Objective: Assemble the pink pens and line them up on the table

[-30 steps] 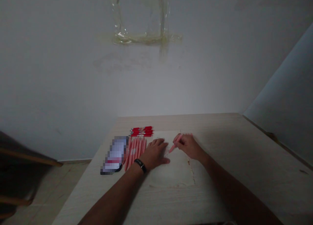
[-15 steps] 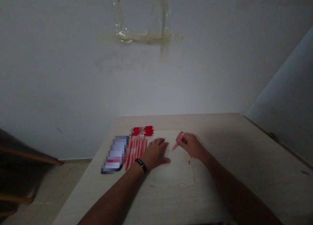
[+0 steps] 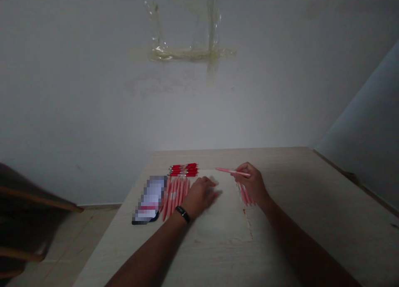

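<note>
My right hand (image 3: 252, 182) is closed around a pink pen (image 3: 227, 170), which points left and lies nearly level above the far right part of a white sheet of paper (image 3: 222, 224). Several more pink pens (image 3: 245, 194) lie beside the paper's right edge, partly hidden under that hand. On the left part of the paper is my left hand (image 3: 202, 197), with its fingers apart and nothing in them; the fingertips are slightly blurred. Left of it, a row of pink pens (image 3: 174, 192) lies side by side, with a pale label showing on some. Red pens (image 3: 183, 170) are stacked behind them.
A phone (image 3: 149, 199) with a blurred-out screen lies at the left of the pale wooden table (image 3: 289, 170). The table's far edge meets a grey wall (image 3: 249, 116) bearing strips of clear tape (image 3: 183, 55). Dark furniture (image 3: 21, 224) stands on the floor at the left.
My right hand has lifted and turned the pink pen from a downward slant over the paper to nearly level, uncovering the right-hand pens. My left hand's fingers have shifted slightly; the view moved a little.
</note>
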The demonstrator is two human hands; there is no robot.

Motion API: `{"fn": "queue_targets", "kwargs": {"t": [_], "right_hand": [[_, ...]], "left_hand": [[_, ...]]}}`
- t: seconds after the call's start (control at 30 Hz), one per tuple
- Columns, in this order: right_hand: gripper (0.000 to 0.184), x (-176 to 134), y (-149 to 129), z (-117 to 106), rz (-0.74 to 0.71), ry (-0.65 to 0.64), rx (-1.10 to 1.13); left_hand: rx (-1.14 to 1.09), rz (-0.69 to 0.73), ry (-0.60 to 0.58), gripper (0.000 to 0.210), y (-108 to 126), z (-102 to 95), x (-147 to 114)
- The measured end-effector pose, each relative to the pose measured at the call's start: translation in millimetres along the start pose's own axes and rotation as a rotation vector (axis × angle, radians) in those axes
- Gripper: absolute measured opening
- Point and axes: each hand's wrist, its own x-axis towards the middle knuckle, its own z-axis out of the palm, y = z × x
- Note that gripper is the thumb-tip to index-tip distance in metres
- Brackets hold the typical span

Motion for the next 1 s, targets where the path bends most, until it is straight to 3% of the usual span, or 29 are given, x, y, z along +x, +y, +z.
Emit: {"fn": "queue_targets", "kwargs": {"t": [0.13,0.33,0.5,0.77,1.0], "right_hand": [[0.03,-5.0,-5.9,6.8,0.014,-0.126,0.133],[0.031,-14.5,-5.1,23.5,-0.011,-0.268,0.096],[0.029,-14.5,-3.5,24.8,-0.057,-0.292,0.006],[0.014,-5.4,-13.3,-2.7,-0.245,-0.291,-0.27],[0.018,2.4,-11.0,-12.0,-0.309,-0.334,-0.346]], "left_hand": [[-0.351,-0.071,0.017,0.036,4.6,4.1,1.5],[-0.799,-0.114,0.01,0.049,14.5,12.4,1.9],[-0.896,-0.175,0.095,0.036,16.8,11.8,4.4],[-0.907,-0.239,0.211,0.034,8.1,4.0,9.0],[-0.922,-0.282,0.248,0.034,-1.1,7.9,10.2]]}}
